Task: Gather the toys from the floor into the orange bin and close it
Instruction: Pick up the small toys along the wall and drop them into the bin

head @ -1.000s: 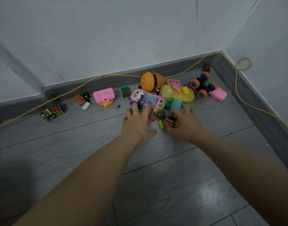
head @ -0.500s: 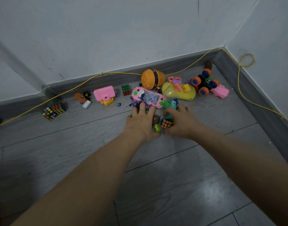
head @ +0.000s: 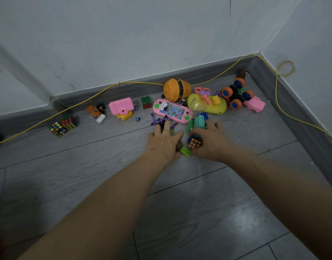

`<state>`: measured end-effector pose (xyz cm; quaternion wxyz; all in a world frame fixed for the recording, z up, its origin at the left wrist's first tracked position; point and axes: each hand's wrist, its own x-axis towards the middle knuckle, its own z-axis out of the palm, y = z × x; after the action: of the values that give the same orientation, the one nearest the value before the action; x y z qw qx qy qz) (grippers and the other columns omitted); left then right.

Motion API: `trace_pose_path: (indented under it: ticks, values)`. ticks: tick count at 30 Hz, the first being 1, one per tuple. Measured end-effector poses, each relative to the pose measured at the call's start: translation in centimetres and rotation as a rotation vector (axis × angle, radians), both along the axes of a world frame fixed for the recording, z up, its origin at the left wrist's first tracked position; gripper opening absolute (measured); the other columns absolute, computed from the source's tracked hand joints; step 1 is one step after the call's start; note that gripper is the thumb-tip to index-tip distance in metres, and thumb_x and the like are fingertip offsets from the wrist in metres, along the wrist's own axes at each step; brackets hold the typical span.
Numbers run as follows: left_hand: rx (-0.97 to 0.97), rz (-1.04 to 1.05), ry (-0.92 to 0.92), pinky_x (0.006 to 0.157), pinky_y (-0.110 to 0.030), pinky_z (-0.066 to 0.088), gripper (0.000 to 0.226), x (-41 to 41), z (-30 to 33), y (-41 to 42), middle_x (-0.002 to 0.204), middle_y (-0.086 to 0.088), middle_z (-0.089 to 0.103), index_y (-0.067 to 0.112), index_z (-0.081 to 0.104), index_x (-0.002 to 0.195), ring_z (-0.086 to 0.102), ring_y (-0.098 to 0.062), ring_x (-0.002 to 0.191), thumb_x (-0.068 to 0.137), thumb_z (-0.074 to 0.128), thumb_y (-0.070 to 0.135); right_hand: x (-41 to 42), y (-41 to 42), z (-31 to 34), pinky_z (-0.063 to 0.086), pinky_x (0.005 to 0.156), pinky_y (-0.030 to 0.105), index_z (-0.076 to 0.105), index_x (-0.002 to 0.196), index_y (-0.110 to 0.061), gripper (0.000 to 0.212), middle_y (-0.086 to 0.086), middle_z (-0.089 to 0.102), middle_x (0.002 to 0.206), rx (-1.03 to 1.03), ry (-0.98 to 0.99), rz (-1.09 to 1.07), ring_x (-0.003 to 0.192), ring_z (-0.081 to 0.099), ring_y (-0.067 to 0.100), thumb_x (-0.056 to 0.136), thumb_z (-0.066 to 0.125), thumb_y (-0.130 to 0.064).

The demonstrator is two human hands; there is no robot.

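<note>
While both hands scoop small toys together on the floor [head: 86, 175], the right hand [head: 210, 145] grasps a small cube [head: 194, 143]; the left hand [head: 164, 145] lies flat, fingers released; lifting the pile comes next.

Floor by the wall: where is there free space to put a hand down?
Bare floor lies left of the left hand, nearer than the cube pair and pink block. Bare too between that pair and the orange car. Crowded from the pink game to the monster truck, around the right hand.
</note>
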<state>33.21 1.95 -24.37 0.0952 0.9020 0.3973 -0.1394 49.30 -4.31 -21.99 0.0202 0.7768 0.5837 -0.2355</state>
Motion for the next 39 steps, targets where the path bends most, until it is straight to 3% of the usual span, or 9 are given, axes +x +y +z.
trace_pose_path:
  ticks: [5,9,12,15,18,25,35,39]
  values:
    - [-0.062,-0.030,0.010,0.101,-0.050,0.039,0.073,-0.2,0.5,-0.1,0.150,-0.015,0.011,0.035,0.029,0.135,0.025,-0.041,0.129,0.077,0.062,0.065,0.0,0.0,0.3,0.031,0.096,0.035,0.055,0.118,-0.036,0.047,0.009,0.034,0.129,0.071,0.130,-0.168,0.122,0.029,0.034,0.075,0.071,-0.045]
    - [-0.126,-0.007,0.018,0.106,-0.055,0.032,0.082,-0.2,0.5,-1.1,0.154,-0.013,0.003,0.042,0.027,0.137,0.014,-0.046,0.135,0.071,0.059,0.077,0.2,0.0,0.6,0.027,0.092,0.031,0.055,0.111,-0.036,0.037,0.009,0.035,0.128,0.103,0.223,-0.300,0.125,0.030,0.033,0.077,0.071,-0.039]
    - [-0.173,0.063,0.016,0.111,-0.060,0.023,0.073,0.7,0.3,-2.0,0.156,-0.015,-0.004,0.044,0.028,0.136,0.003,-0.048,0.140,0.076,0.058,0.073,-0.2,0.0,0.4,0.030,0.099,0.035,0.054,0.110,-0.032,0.040,0.011,0.034,0.130,0.079,0.159,-0.279,0.125,0.028,0.035,0.076,0.071,-0.045]
    - [-0.160,0.084,0.011,0.111,-0.063,0.019,0.052,1.2,-0.2,-2.4,0.157,-0.016,-0.009,0.040,0.032,0.135,-0.002,-0.047,0.142,0.090,0.053,0.057,-0.4,0.0,0.1,0.031,0.100,0.036,0.052,0.109,-0.027,0.040,0.011,0.033,0.131,0.073,0.095,-0.329,0.125,0.028,0.036,0.077,0.070,-0.043]
    - [-0.125,0.070,-0.050,0.110,-0.063,0.023,0.037,0.4,-0.7,-1.8,0.156,-0.015,-0.001,0.036,0.039,0.130,0.005,-0.045,0.141,0.096,0.047,0.048,-0.2,-0.1,-0.1,0.032,0.096,0.036,0.051,0.107,-0.025,0.041,0.011,0.033,0.129,0.099,0.063,-0.418,0.120,0.031,0.036,0.077,0.071,-0.042]
    - [-0.025,0.086,-0.115,0.100,-0.060,0.035,0.031,-2.4,-1.3,-0.3,0.146,-0.010,0.016,0.036,0.038,0.121,0.026,-0.038,0.127,0.096,0.042,0.053,-0.4,-0.5,-0.3,0.036,0.080,0.036,0.047,0.103,-0.022,0.043,0.010,0.032,0.123,0.126,0.037,-0.401,0.116,0.034,0.035,0.076,0.071,-0.045]
    - [-0.056,0.011,-0.052,0.090,-0.057,0.045,0.030,-3.6,-0.6,1.8,0.143,-0.012,0.023,0.035,0.031,0.116,0.036,-0.041,0.122,0.096,0.040,0.056,-1.3,0.0,-0.5,0.043,0.089,0.042,0.052,0.106,-0.028,0.042,0.009,0.028,0.134,-0.016,0.033,-0.305,0.124,0.026,0.036,0.075,0.069,-0.050]
    - [-0.088,0.010,-0.057,0.090,-0.059,0.045,0.032,-3.9,-0.5,2.1,0.144,-0.012,0.023,0.034,0.031,0.118,0.035,-0.043,0.125,0.096,0.039,0.056,-1.4,0.1,-0.3,0.035,0.086,0.036,0.055,0.108,-0.026,0.043,0.010,0.032,0.133,0.005,0.029,-0.327,0.120,0.029,0.037,0.075,0.069,-0.050]
